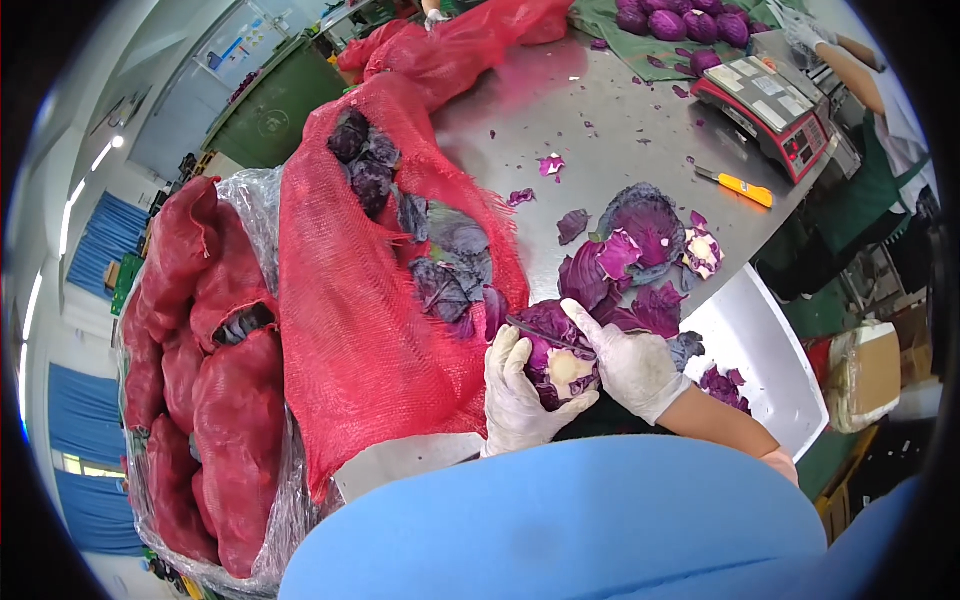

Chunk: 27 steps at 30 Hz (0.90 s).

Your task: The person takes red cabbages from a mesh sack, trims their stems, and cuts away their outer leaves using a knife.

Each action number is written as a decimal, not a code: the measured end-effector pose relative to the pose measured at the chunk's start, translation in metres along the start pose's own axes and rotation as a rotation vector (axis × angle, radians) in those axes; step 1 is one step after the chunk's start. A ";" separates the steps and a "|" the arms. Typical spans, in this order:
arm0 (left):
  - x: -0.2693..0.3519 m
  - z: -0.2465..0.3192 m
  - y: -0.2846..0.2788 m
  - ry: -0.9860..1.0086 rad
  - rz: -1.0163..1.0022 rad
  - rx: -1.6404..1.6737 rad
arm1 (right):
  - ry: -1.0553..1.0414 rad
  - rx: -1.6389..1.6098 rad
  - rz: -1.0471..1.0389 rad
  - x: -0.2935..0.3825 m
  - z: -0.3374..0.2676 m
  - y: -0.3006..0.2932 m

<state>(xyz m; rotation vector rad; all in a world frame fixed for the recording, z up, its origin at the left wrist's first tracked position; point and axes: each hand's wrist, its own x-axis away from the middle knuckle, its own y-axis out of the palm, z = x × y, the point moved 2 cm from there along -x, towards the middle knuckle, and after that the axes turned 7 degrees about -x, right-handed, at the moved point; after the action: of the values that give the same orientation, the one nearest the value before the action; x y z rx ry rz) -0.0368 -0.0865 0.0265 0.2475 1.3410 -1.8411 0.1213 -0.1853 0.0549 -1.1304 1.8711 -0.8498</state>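
My left hand (519,397), in a white glove, cups a red cabbage (561,330) from the left and below. The pale cut stem end (568,367) of the cabbage faces toward me. My right hand (637,367), also gloved, grips a knife whose dark blade (547,334) lies across the cabbage above the stem; its handle is hidden in my palm. The right index finger is stretched out along the cabbage's upper side. Just beyond my hands are loose purple outer leaves (585,281) and a cut stem piece (702,253).
A red mesh sack (352,360) with cabbages lies left on the steel table (555,97); filled sacks (240,450) stand beyond. To the right are a yellow utility knife (742,189), a red scale (757,112) and a white bin (780,352) with scraps. Another person's gloved hands (802,34) show top right.
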 end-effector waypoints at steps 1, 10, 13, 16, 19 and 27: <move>-0.003 0.003 0.000 0.024 0.000 -0.021 | 0.022 0.015 -0.039 -0.002 0.002 -0.002; 0.010 0.012 0.004 0.140 -0.065 -0.104 | -0.099 -0.652 -0.117 -0.046 0.040 -0.004; 0.010 0.015 0.003 0.170 -0.110 -0.154 | 0.125 -0.529 -0.290 -0.054 0.018 -0.029; 0.015 0.011 0.004 0.193 -0.092 -0.158 | 0.042 -0.398 -0.110 -0.072 0.037 -0.002; 0.020 0.010 0.002 0.216 -0.073 -0.158 | 0.017 -0.241 -0.105 -0.098 0.048 0.012; 0.037 -0.015 -0.015 0.131 0.079 -0.032 | 0.213 -0.131 0.385 -0.071 0.117 0.028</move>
<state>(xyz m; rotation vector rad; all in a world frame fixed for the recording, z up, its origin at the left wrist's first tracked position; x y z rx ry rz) -0.0753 -0.0912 0.0089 0.4048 1.4283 -1.7618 0.2335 -0.1267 -0.0049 -0.7363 2.2537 -0.6530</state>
